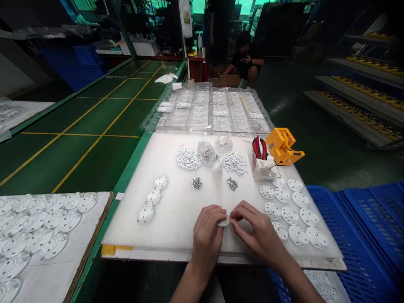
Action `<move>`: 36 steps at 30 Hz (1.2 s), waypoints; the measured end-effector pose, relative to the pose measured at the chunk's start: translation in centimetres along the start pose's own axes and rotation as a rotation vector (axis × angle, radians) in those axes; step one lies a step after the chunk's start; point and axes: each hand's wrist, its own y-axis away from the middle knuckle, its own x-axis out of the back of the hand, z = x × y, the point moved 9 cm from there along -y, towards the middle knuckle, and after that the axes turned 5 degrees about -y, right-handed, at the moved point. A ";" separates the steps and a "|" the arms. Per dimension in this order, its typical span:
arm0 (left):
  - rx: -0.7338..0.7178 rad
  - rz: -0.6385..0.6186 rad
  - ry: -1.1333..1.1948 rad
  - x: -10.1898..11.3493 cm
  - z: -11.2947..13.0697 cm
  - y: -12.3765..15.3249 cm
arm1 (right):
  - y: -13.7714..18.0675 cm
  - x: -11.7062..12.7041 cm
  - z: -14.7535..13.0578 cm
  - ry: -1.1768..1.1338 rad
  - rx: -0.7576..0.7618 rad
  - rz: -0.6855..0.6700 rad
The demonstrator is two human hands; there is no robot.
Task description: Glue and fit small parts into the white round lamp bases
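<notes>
Left grip (pixel 206 231) closed on a small white round disc (pixel 223 222), held above the near part of a white foam sheet (pixel 176 223); right grip (pixel 257 229) pinched on the disc's right edge. Round white plates (pixel 289 215) lie just right of the hands; loose white parts (pixel 188 159) and small metal parts (pixel 196 183) sit farther away on the foam

On the board (pixel 176 227): round plates (pixel 290 215) are lying left and right.
Behind the board: plastic trays (pixel 202 110) are sitting.
Right of the board: crates (pixel 362 235) are standing.
</notes>
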 end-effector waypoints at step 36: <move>0.768 0.092 0.929 -1.2 -5.4 1.5 | -15.0 -6.1 -3.7 0.362 0.024 -0.241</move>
